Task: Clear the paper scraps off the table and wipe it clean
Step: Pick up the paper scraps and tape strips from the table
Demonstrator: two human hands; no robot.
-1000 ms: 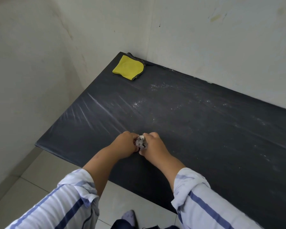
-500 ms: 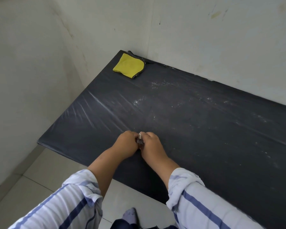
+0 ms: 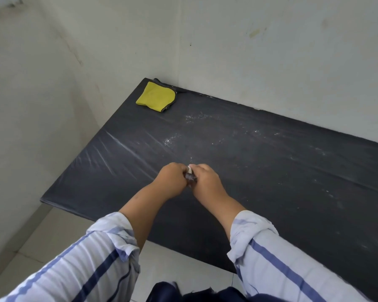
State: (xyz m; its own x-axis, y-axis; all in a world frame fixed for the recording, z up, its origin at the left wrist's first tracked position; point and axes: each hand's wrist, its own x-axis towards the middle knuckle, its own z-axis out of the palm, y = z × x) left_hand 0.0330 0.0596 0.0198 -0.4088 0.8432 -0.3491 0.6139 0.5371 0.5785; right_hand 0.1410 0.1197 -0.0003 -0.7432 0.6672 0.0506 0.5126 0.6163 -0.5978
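The fingers of the left hand [image 3: 171, 182] and the right hand [image 3: 206, 182] are curled in, knuckle to knuckle, and between them they pinch a small wad of paper scraps [image 3: 189, 174], white at the top and dark lower down, held just above the black table [image 3: 271, 171] near its front-left part. Striped sleeves [image 3: 100, 258] are rolled up on both forearms. White specks and streaks [image 3: 172, 139] lie scattered over the table beyond the hands, and a folded yellow cloth [image 3: 156, 97] lies in the far left corner, against the wall [image 3: 271, 51].
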